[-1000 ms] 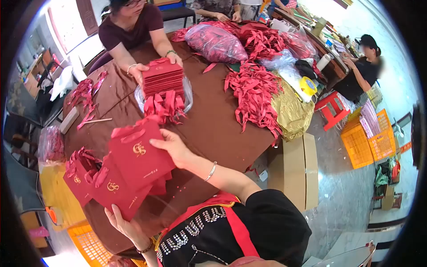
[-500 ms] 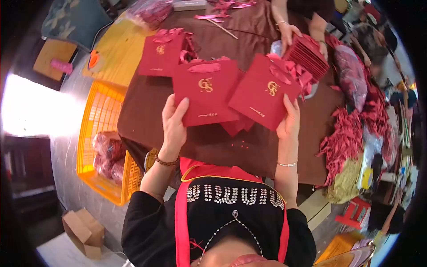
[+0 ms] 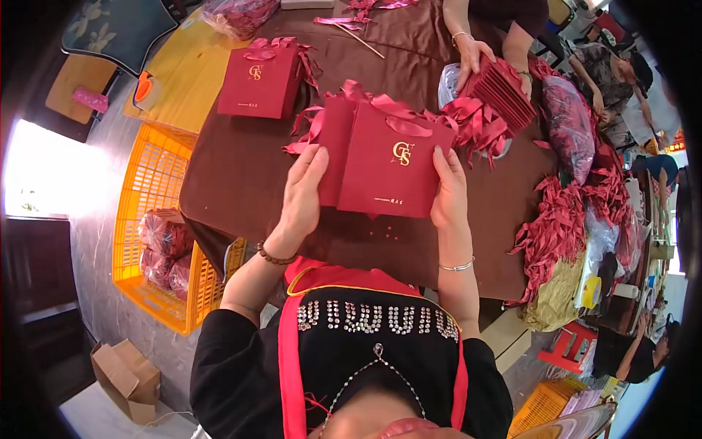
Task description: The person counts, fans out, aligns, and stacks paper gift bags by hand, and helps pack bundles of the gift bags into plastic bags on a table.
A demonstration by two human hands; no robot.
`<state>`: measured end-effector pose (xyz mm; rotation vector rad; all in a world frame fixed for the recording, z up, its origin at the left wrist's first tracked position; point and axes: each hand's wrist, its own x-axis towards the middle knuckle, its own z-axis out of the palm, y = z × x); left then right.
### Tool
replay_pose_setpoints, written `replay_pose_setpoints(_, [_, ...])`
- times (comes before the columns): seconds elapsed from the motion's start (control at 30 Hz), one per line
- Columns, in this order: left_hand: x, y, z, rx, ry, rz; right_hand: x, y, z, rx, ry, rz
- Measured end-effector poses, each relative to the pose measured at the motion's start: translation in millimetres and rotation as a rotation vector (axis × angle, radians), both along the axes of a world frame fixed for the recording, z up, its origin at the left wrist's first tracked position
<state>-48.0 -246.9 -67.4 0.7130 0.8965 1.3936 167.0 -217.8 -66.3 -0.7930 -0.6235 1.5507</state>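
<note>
Between my hands is a small stack of red gift bags [image 3: 373, 183] with ribbon handles and a gold logo. My left hand [image 3: 301, 190] grips the left edge of the rear bag, thumb in front. At the right edge of the front bag, my right hand [image 3: 450, 189] is closed with its thumb on the face. The front bag overlaps the one behind, whose face is partly hidden. Further left on the brown cloth stands another pile of red gift bags [image 3: 256, 84] with ribbons.
Across the table [image 3: 241, 175], another person's hand [image 3: 475, 55] holds a fanned stack of red bags [image 3: 501, 95]. Red ribbon bundles [image 3: 552, 234] lie along the right edge. A yellow crate [image 3: 150, 293] with wrapped bundles stands at the left. A thin stick [image 3: 362, 42] lies at the back.
The two bags held apart and angled have come together into one overlapping stack, the right one now in front. My right hand has moved slightly left. The view has shifted slightly.
</note>
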Motion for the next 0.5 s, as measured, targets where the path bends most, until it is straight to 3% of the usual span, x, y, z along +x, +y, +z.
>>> replay_pose_setpoints(0.13, [11.3,1.0,-9.6,0.05,0.091,0.026,-17.2,-2.7,10.1,0.019,-0.053,-0.03])
replay_pose_setpoints(0.23, [11.2,-7.3,8.6,0.084,0.059,-0.079,-22.1,-2.6,-1.3,-0.004,-0.167,-0.081])
replay_pose_setpoints(0.3, [9.2,-12.4,19.2,0.105,0.24,-0.089,-31.1,-8.1,-0.6,0.067,-0.193,-0.037])
replay_pose_setpoints(0.33, [2.0,-10.7,14.1,0.072,0.204,-0.112,-38.4,-9.5,-1.8,0.055,-0.133,-0.035])
replay_pose_setpoints(0.5, [-36.2,-23.6,-2.9,0.032,0.113,0.008,-46.0,1.3,-13.4,0.131,-0.342,0.05])
